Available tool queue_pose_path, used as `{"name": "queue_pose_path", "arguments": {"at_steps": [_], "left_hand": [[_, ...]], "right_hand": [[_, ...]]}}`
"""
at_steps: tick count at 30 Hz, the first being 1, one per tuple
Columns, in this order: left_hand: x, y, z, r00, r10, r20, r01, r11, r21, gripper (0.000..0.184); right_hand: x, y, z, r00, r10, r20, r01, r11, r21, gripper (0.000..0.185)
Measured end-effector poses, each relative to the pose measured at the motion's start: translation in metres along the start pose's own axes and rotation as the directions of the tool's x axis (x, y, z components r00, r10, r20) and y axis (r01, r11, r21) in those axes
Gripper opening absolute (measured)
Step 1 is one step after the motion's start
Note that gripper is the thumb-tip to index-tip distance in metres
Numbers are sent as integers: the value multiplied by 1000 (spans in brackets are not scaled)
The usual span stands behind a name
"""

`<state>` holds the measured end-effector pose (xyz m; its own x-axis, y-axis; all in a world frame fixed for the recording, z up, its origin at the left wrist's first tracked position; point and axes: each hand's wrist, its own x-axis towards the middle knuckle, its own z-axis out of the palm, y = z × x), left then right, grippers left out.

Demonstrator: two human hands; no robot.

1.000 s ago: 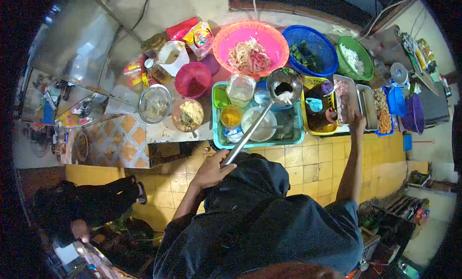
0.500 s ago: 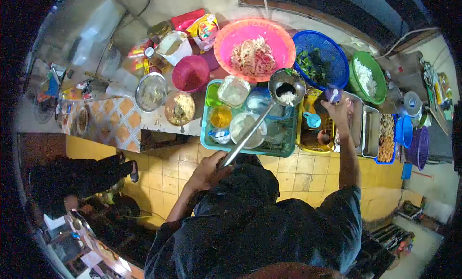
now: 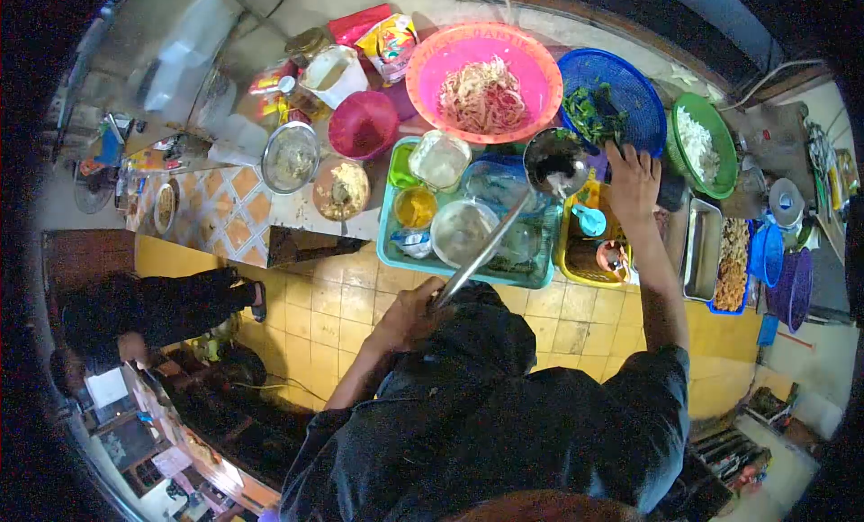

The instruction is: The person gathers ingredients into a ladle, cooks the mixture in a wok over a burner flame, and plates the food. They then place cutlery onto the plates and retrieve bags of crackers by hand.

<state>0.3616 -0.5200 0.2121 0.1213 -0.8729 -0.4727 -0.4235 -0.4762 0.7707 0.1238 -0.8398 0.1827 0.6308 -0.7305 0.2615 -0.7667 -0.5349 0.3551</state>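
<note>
My left hand is closed around the long metal handle of a ladle. Its dark bowl holds a little white food with bits of green and hangs over the edge of the teal tray. My right hand reaches to the near rim of a blue basket, fingers stretched toward leafy greens; no item shows in it. Below that hand, a yellow basket holds a light-blue cup. Part of something purple shows between the ladle bowl and my right hand.
A pink basin of noodles stands behind the teal tray, which holds several containers. To the right are a green basket of white food and a metal tray. Another person's dark-clothed legs show at left.
My right hand has let go of a small purple-topped item and moved up to the blue basket's rim. The ladle stays in my left hand, its bowl shifted slightly right.
</note>
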Motion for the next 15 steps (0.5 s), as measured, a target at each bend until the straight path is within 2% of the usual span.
{"name": "queue_pose_path", "arguments": {"at_steps": [2,3,4,6,7,8,9,10,11,12,13,14,15], "left_hand": [[1,-11,11,998,62,30,-62,998,-12,29],[3,-17,18,997,71,14,-70,997,-42,28],[0,-20,24,997,79,27,-78,996,-31,28],[-2,-11,32,999,-35,27,37,998,-59,24],[-4,-6,37,998,-20,62,23,999,-43,24],[-6,-1,42,999,-37,14,38,998,-44,22],[-8,5,47,998,-56,-30,54,997,-47,19],[-12,14,53,999,-44,13,45,999,-29,19],[-16,23,59,996,-90,-7,89,988,-128,17],[-20,28,67,989,-146,-30,135,964,-230,15],[-18,15,79,977,-214,7,186,835,-518,14],[-21,21,85,977,-215,15,193,840,-507,14],[-27,31,91,972,-234,-23,207,898,-388,13]], "right_hand": [[-12,7,17,978,126,168,-163,960,227,56],[-16,15,21,968,115,223,-205,875,440,72],[-21,20,29,965,134,227,-223,871,437,72],[-39,29,68,981,168,98,-180,593,785,76],[-49,32,129,973,226,54,-135,358,924,78],[-44,25,52,961,217,174,-255,439,861,76],[-54,25,93,957,274,99,-176,272,946,78],[-62,32,152,959,282,40,-139,340,930,82],[-67,33,123,937,330,113,-277,506,817,84],[-69,34,95,901,364,236,-394,458,797,84],[-78,42,103,918,323,229,-359,435,826,84],[-82,47,108,936,277,217,-318,406,857,84],[-92,55,111,933,252,256,-345,435,832,85]]}}
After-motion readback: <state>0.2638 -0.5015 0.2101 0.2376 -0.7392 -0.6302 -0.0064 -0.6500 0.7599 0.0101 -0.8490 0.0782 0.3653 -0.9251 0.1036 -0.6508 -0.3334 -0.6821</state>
